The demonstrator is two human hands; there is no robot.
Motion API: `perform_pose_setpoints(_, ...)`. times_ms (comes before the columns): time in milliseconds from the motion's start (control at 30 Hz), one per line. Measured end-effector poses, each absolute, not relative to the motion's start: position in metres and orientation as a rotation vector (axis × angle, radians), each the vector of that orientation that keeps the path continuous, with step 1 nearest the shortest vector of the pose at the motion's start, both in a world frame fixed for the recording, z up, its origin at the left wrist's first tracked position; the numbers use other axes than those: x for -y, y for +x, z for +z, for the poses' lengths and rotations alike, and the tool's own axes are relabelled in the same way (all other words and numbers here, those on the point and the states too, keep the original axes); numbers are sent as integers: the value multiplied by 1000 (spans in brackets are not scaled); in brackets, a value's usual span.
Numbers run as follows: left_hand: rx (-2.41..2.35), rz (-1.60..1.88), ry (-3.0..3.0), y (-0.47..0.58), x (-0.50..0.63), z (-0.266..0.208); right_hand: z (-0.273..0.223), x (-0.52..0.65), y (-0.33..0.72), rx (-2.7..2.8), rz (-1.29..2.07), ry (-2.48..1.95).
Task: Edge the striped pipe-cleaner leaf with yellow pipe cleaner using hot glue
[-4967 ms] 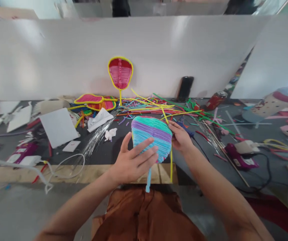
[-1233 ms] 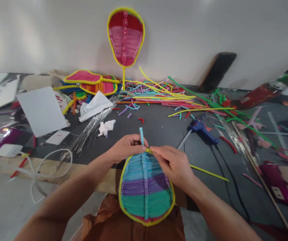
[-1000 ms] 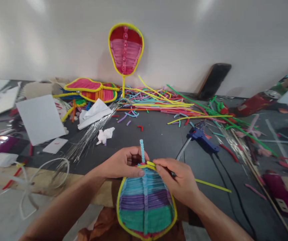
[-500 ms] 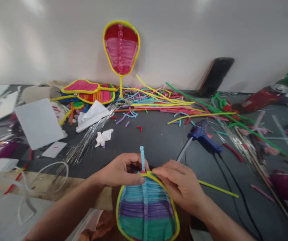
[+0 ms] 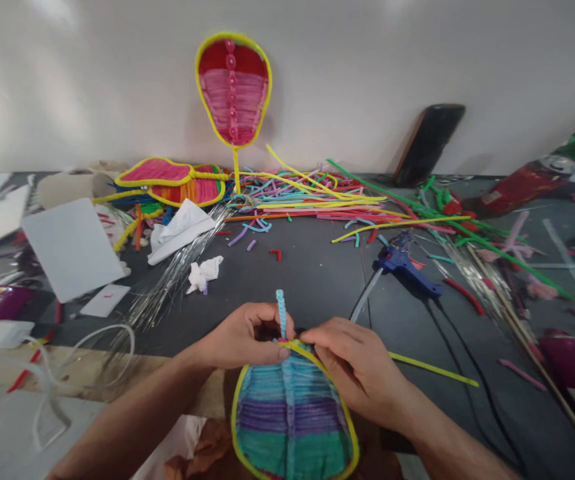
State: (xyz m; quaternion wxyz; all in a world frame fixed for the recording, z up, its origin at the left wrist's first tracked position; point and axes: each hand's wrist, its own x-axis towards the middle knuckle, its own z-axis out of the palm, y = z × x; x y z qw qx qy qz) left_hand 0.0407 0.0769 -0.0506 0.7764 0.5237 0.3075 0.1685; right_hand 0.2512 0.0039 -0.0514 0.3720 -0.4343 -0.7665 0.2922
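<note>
A rounded pipe-cleaner panel (image 5: pixel 262 417), banded light blue, purple and green inside a yellow rim, is held low in front of me. A twisted light-blue stem (image 5: pixel 281 313) sticks up from its top. My left hand (image 5: pixel 252 337) pinches the panel's top edge beside the stem, thumb on the front. On the upper right, my right hand (image 5: pixel 355 360) has its fingers closed at the yellow rim; exactly what the fingertips pinch there is too small to make out. A yellow pipe cleaner (image 5: pixel 435 370) runs along the table from behind the right hand.
A pink and red panel (image 5: pixel 235 93) stands against the wall. Loose pipe cleaners (image 5: pixel 307 200) lie at the back. A blue glue gun (image 5: pixel 407 267) with a cord lies right. Wires (image 5: pixel 167 287), white paper (image 5: pixel 72 248), a phone (image 5: pixel 428 143) and a red can (image 5: pixel 522 187) surround the work.
The view has shifted slightly. Both hands keep nearly the same place on the panel, and my right fingertips have moved a little at the rim.
</note>
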Motion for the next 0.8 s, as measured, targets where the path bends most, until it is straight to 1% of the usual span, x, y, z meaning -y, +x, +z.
perform_pose_setpoints(100,-688,361,1117,41,-78,-49,-47,-4,252,2016,728,-1148)
perform_pose_setpoints(300,-777,374,1076,40,-81,-50,-43,-1,258,2032,527,-1295)
perform_pose_setpoints(533,-856,455,973,35,-86,-53,-45,1,257,1988,604,-1262)
perform_pose_setpoints(800,-902,505,927,35,-88,-56,-58,1,252,2034,515,-1285)
